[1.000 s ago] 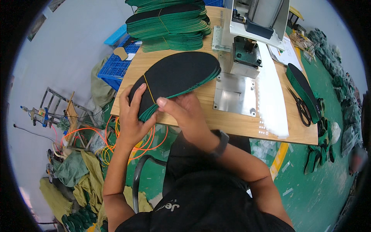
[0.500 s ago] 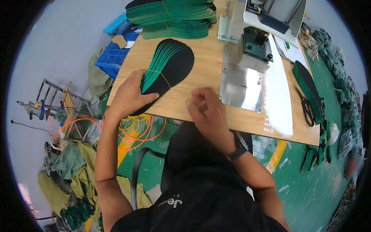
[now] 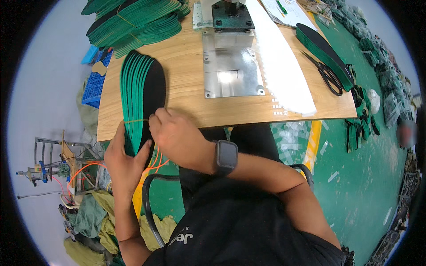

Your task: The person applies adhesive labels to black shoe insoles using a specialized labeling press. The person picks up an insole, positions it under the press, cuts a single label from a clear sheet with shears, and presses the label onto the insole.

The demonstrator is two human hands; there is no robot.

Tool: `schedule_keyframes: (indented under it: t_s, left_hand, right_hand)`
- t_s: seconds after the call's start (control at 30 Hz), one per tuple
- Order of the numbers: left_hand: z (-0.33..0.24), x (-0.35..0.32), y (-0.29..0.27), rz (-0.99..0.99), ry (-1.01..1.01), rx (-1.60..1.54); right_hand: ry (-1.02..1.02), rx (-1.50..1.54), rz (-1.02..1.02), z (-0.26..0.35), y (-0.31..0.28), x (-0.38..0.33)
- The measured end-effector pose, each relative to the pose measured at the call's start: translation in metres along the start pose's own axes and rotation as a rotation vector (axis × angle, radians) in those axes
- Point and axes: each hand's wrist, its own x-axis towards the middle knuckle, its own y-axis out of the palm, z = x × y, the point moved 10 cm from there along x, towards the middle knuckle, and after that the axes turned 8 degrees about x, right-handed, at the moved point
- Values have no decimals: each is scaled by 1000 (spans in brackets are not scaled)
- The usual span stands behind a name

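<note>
A fanned bundle of black and green shoe insoles (image 3: 153, 84) lies at the table's left front, its near end sticking out past the edge. Around its middle runs a thin yellowish rubber band (image 3: 135, 120). My left hand (image 3: 123, 159) grips the near end, thumb on the right side and fingers on the left. With fingers curled together, my right hand (image 3: 179, 135) pinches at the bundle's right edge, where the band meets the fingertips. Those fingertips are partly hidden, but the band leads straight into them.
Larger banded insole stacks (image 3: 133, 26) stand at the back left. A press head (image 3: 230, 22) sits over a metal plate (image 3: 230, 80). Right of it are a white sheet (image 3: 284, 75), black scissors (image 3: 328, 76) and another insole stack (image 3: 321, 53). A blue crate (image 3: 94, 88) stands left of the table.
My right hand has come left from beside the bundle to the rubber band. The bundle now stands more upright in view, and my left hand holds it lower. The view has shifted.
</note>
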Motion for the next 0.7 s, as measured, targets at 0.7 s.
schedule_keyframes:
  t_s: [0.7]
  left_hand:
    - [-77, -12, -58, 477, 581, -64]
  right_hand:
    - [38, 1918, 706, 74, -67, -75]
